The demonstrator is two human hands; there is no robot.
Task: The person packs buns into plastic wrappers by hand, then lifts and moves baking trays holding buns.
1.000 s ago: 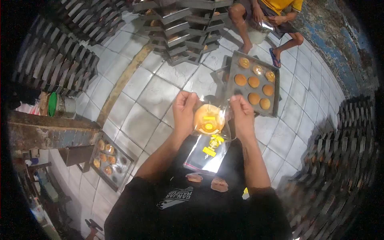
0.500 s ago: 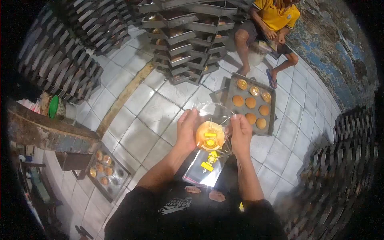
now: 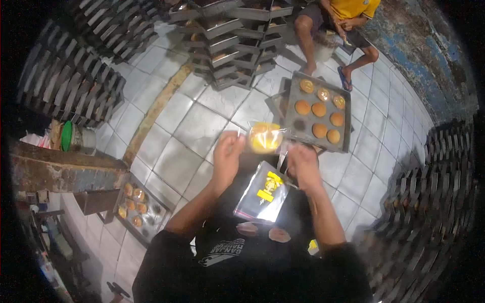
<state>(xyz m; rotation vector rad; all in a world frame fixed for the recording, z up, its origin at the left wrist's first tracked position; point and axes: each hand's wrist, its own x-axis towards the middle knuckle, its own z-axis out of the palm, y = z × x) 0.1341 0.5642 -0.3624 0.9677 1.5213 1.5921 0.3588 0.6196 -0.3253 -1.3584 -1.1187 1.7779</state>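
White tiled floor (image 3: 199, 123), patchy blue-stained wall (image 3: 422, 68)

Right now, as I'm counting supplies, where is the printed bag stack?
In the head view, the bag stack lies near the middle, against the black clothing, just below the nearest bun and close to the right hand.

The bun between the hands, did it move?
Yes. Against the big tray, that bun has shifted up the view, away from the black shirt.

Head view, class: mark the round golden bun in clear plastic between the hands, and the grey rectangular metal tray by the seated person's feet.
Round golden bun in clear plastic (image 3: 265, 138), head view: middle of wrapped surface.
Grey rectangular metal tray (image 3: 300, 125), head view: dark bare patch on base.
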